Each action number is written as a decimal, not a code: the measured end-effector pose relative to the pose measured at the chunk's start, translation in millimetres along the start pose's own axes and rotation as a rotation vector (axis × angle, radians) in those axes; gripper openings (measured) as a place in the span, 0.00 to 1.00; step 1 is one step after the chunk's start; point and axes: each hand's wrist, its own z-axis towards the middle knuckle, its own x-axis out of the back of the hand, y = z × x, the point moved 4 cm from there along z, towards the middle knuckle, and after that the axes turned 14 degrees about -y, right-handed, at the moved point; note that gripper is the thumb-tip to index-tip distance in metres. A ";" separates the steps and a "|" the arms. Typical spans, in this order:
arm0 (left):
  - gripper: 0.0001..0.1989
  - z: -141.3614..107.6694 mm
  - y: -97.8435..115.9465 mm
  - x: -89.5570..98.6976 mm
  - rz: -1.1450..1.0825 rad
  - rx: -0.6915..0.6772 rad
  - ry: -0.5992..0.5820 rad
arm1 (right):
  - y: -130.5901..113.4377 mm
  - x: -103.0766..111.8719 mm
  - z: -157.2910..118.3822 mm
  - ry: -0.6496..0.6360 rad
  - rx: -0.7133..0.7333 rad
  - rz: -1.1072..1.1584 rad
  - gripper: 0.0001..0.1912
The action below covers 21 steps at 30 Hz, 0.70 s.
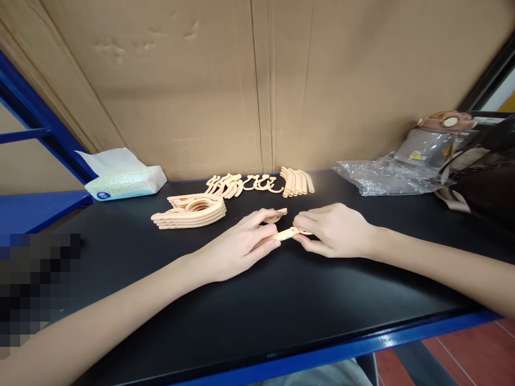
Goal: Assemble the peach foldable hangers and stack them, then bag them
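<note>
Head view: flat cream plastic bar [285,235] sits between both hands, low over the smooth black counter [257,305] — can't tell if it touches. Left hand [245,241]: grip pinching the bar's left part, thumb nearest the person. Right hand [336,230]: grip pinching around the bar's right end, where a small cream plastic piece [304,232] meets it. Curved cream plastic hook [285,210] shows beyond the left fingers; any join is hidden. To do this well, probably brace with the left, line up the joint, press evenly close to it — twisting could stress thin plastic. Long axis runs side to side, right end pointing right and slightly away; left end is covered.
</note>
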 end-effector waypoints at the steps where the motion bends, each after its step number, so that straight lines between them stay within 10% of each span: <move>1: 0.12 0.0 0.3 0.0 -0.002 0.003 -0.009 | 0.5 -0.2 0.1 -0.008 -0.004 0.023 0.16; 21: 0.11 -2.0 -11.9 2.6 -0.034 0.124 0.089 | 2.6 -2.2 -1.0 -0.059 0.094 0.264 0.12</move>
